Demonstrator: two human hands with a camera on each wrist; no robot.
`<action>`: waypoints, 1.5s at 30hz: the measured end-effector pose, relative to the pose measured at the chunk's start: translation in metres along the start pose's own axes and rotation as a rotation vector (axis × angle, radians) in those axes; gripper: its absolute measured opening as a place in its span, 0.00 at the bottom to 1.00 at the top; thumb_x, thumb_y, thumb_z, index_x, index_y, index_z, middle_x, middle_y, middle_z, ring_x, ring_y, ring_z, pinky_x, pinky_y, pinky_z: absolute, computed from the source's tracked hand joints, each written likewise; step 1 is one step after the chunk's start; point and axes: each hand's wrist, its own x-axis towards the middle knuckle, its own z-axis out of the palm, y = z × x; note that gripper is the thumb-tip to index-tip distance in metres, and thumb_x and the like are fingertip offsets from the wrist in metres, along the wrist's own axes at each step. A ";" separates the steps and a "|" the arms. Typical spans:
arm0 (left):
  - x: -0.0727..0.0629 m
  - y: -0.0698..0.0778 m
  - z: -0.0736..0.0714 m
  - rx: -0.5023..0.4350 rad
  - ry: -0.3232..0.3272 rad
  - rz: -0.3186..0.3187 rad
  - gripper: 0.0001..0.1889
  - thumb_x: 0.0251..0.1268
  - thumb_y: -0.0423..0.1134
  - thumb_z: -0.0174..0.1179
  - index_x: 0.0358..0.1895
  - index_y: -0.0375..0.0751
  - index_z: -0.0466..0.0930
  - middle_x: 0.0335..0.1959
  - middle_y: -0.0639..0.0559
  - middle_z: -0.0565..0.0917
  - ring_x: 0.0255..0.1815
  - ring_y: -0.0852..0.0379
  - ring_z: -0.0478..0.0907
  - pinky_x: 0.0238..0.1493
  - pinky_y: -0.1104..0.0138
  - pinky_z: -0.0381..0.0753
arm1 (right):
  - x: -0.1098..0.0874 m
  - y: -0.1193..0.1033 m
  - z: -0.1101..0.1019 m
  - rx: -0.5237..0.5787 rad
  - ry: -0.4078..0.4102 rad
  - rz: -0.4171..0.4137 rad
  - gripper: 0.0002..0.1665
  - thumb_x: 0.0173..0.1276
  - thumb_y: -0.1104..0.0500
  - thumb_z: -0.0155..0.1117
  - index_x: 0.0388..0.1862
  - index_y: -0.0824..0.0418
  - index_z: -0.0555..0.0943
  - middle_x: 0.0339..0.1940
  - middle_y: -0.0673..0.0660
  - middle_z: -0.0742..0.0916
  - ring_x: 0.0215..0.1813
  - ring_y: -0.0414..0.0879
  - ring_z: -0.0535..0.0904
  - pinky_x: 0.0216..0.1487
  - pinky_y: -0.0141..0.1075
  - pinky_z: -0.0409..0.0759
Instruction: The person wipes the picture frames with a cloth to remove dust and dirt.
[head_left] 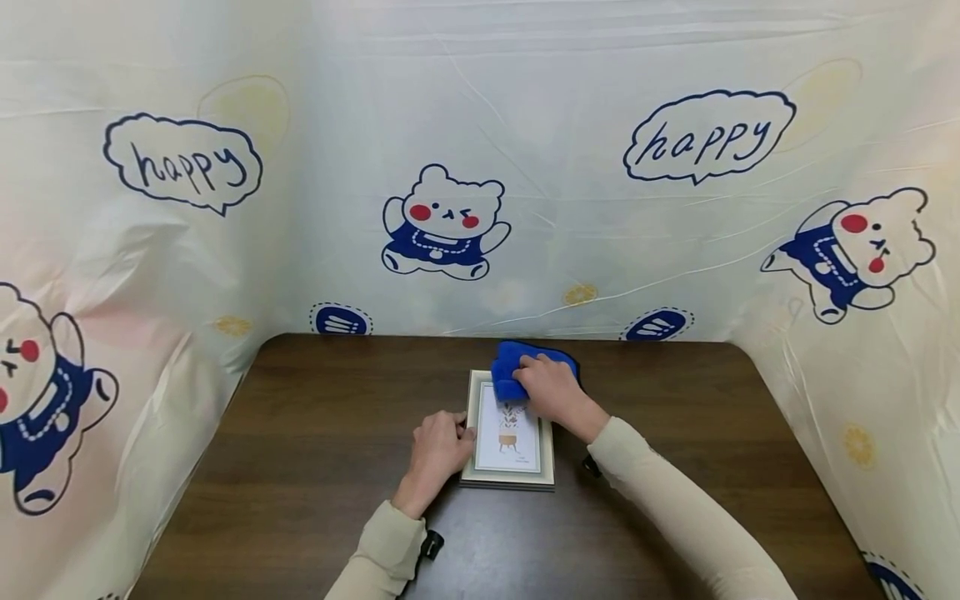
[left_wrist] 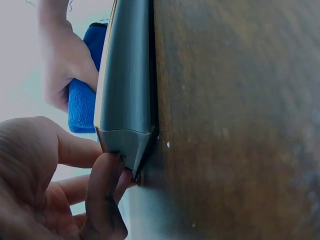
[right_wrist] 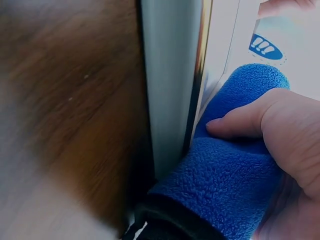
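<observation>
A picture frame (head_left: 486,458) with a cream border lies flat on the table, showing a print of a plant in an orange pot. My left hand (head_left: 441,446) holds its left edge; in the left wrist view, thumb and fingers pinch the corner of the frame (left_wrist: 127,80). A blue cloth (head_left: 507,382) covers the upper part of the picture. My right hand (head_left: 553,390) grips this cloth and presses it on the frame's face. Close up in the right wrist view, the thumb sinks into the fluffy cloth (right_wrist: 215,175), which has a black edge.
The dark brown wooden table (head_left: 322,450) stretches to both sides of the frame. Behind and beside it hangs a pale curtain (head_left: 562,250) printed with bears and the word "happy". A black strap (head_left: 432,544) circles my left wrist.
</observation>
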 end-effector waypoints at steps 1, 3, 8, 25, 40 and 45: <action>0.000 0.000 0.000 0.000 0.003 0.008 0.18 0.69 0.41 0.69 0.57 0.35 0.90 0.28 0.54 0.86 0.32 0.54 0.82 0.46 0.47 0.83 | -0.001 0.001 0.000 0.004 0.002 0.004 0.22 0.66 0.57 0.80 0.59 0.56 0.89 0.56 0.57 0.89 0.54 0.57 0.86 0.49 0.54 0.89; 0.000 0.000 -0.001 -0.002 0.006 0.008 0.18 0.70 0.41 0.68 0.57 0.35 0.90 0.28 0.54 0.86 0.32 0.54 0.82 0.47 0.47 0.84 | -0.002 0.004 0.000 0.013 0.008 0.009 0.22 0.66 0.58 0.80 0.59 0.57 0.89 0.56 0.58 0.89 0.54 0.57 0.86 0.49 0.54 0.89; 0.000 0.000 -0.002 -0.007 0.005 -0.014 0.19 0.70 0.41 0.68 0.58 0.35 0.90 0.28 0.54 0.86 0.29 0.55 0.79 0.41 0.50 0.84 | -0.004 0.010 0.002 0.011 0.038 0.008 0.23 0.66 0.57 0.79 0.60 0.58 0.89 0.56 0.60 0.88 0.54 0.59 0.86 0.49 0.55 0.89; -0.008 0.005 0.000 0.055 0.050 -0.026 0.15 0.68 0.39 0.69 0.54 0.40 0.92 0.46 0.39 0.91 0.41 0.32 0.88 0.33 0.43 0.84 | -0.003 0.034 -0.005 0.024 0.282 0.064 0.24 0.67 0.60 0.74 0.62 0.61 0.86 0.57 0.62 0.89 0.55 0.59 0.87 0.42 0.54 0.90; -0.010 0.006 0.005 0.082 0.047 -0.002 0.13 0.68 0.38 0.68 0.51 0.40 0.92 0.42 0.39 0.88 0.35 0.33 0.86 0.27 0.45 0.82 | 0.032 0.016 -0.006 0.133 0.342 0.024 0.20 0.70 0.61 0.71 0.60 0.63 0.85 0.52 0.61 0.91 0.48 0.57 0.91 0.46 0.52 0.90; -0.009 0.005 0.005 0.086 0.053 0.016 0.08 0.66 0.38 0.68 0.44 0.42 0.92 0.38 0.40 0.87 0.32 0.34 0.85 0.25 0.46 0.80 | 0.044 0.005 -0.005 0.168 0.337 0.014 0.17 0.71 0.61 0.71 0.57 0.63 0.86 0.50 0.60 0.91 0.47 0.56 0.91 0.49 0.51 0.89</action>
